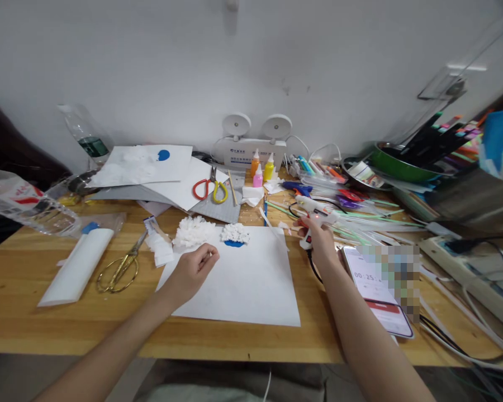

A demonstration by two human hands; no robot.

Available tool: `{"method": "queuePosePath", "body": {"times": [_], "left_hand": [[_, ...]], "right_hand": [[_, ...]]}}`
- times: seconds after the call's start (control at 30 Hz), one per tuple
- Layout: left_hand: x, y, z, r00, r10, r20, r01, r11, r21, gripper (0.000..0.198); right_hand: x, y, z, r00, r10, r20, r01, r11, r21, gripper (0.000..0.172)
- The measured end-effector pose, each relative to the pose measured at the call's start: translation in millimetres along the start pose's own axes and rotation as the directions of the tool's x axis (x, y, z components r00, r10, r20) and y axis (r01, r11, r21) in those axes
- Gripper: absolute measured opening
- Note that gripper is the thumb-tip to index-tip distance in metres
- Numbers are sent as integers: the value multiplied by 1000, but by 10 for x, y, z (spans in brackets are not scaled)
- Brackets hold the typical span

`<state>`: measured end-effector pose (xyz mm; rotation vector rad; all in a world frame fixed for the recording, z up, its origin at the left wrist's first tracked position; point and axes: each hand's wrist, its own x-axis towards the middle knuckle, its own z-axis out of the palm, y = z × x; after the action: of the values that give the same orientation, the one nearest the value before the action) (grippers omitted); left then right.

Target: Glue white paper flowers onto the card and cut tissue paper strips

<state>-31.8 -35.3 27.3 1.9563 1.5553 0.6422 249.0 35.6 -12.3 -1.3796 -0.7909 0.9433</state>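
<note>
A white sheet of paper (243, 279) lies flat on the wooden table (46, 318). At its far edge sit two fluffy white paper flowers: a larger one (193, 231) and a smaller one (235, 233) resting on a blue patch. My left hand (195, 268) rests on the sheet just below the larger flower, fingers curled with the tips pinched together; I cannot make out anything in them. My right hand (321, 237) grips a white glue gun (312, 215) at the sheet's right edge, nozzle pointing left.
Gold scissors (121, 268) and a white tube (77, 265) lie to the left. Red-and-yellow scissors (209, 188), small paint bottles (262, 167) and more paper sit behind. A phone (377, 290), cables, straws and pens crowd the right side. Plastic bottles lie at the far left.
</note>
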Motion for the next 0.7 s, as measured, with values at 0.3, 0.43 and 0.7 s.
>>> {"method": "queuePosePath", "body": {"times": [0.3,0.43,0.7], "left_hand": [[217,-182,307,984,175,-4,-170,961,218,22],[245,-196,399,987,162,-7,-157,968,194,19],[250,-148,385,992,105,-70,-102,994,42,17]], "right_hand": [[15,19,-18,1000,-7,-22,7,1000,27,20],[12,22,-23,1000,-19,-9,20,999,31,19],[21,-1,-32,999,-33,-24,34,999,28,19]]}}
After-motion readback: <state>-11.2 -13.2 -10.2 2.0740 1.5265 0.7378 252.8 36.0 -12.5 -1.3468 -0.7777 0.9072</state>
